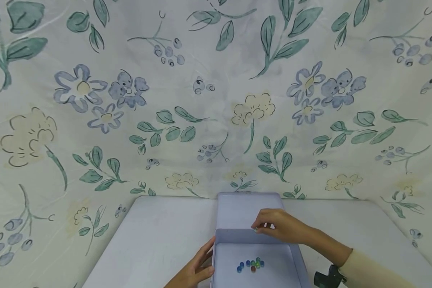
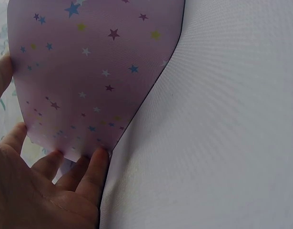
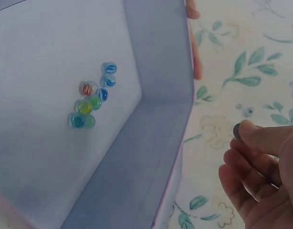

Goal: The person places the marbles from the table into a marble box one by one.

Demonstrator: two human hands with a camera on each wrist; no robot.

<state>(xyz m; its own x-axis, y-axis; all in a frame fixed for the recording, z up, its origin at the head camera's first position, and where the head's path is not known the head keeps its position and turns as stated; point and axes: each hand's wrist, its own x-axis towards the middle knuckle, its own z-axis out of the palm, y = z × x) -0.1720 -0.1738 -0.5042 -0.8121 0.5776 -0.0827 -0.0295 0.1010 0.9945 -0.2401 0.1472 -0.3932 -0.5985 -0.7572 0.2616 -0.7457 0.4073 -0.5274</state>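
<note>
My left hand (image 1: 198,266) rests against the outer left side of a shallow box (image 1: 221,236). In the left wrist view its fingers (image 2: 93,177) lie spread at the edge of the pink, star-printed outer wall (image 2: 84,71). Between thumb and index finger, my right hand (image 1: 282,226) pinches a small marble (image 3: 237,131), held over the back part of the box. Several glass marbles (image 1: 258,263) in blue, green and yellow lie clustered on the box floor, along with a reddish-brown marble (image 1: 253,269).
The box's lid (image 1: 250,208) stretches out behind it, toward a floral cloth backdrop (image 1: 216,100). A white table (image 1: 165,232) spreads to both sides. A dark camera strap (image 1: 331,276) sits at my right wrist, over a cream sleeve (image 1: 371,272).
</note>
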